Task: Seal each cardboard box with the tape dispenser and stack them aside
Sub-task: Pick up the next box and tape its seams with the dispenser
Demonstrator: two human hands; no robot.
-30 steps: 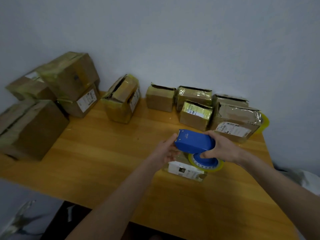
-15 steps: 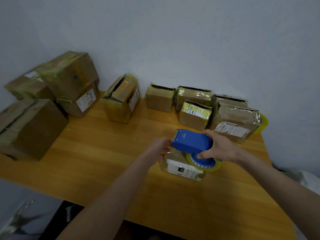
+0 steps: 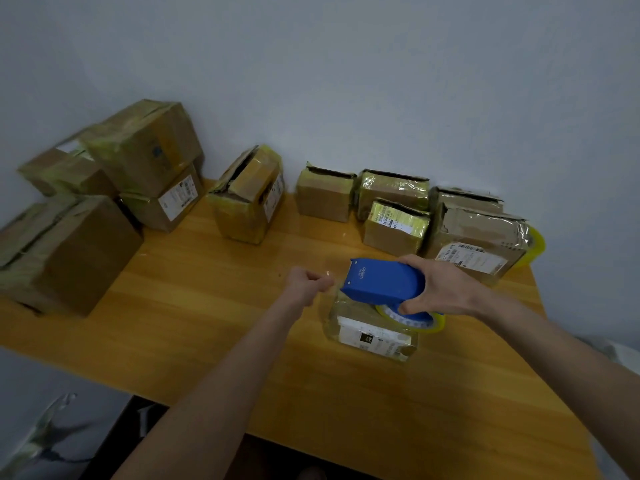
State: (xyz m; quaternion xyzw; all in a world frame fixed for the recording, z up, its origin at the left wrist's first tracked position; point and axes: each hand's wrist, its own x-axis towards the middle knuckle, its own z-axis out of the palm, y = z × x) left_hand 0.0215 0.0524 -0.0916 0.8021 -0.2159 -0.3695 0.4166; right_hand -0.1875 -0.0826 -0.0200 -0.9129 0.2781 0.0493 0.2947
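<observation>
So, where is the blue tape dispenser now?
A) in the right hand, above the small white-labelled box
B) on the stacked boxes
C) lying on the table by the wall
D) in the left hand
A: the right hand grips the blue tape dispenser over the small box, while the left hand pinches what seems to be the tape end beside it.
</observation>
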